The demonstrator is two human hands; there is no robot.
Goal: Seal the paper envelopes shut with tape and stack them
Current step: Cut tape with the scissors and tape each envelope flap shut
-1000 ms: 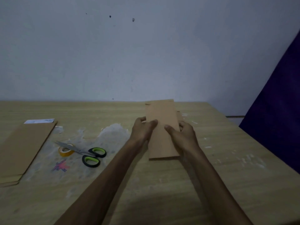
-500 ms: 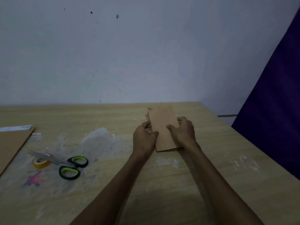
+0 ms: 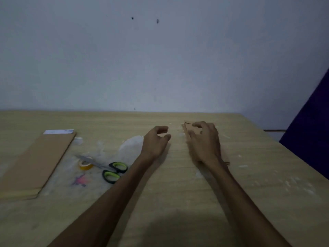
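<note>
Both hands over the wooden table (image 3: 178, 202). Left hand (image 3: 154, 142) hovers, fingers loosely curled, holding nothing, just left of the brown envelope (image 3: 189, 129). Right hand (image 3: 204, 141) sits over that envelope, fingers bent and slightly spread above it; cannot tell whether they touch the paper. Envelope lies flat at the far right-centre, mostly hidden under the hand. Stack of brown envelopes (image 3: 37, 161) lies at far left. Yellow tape roll (image 3: 85, 164) and green-handled scissors (image 3: 110, 170) lie between stack and left arm, blades over the roll.
</note>
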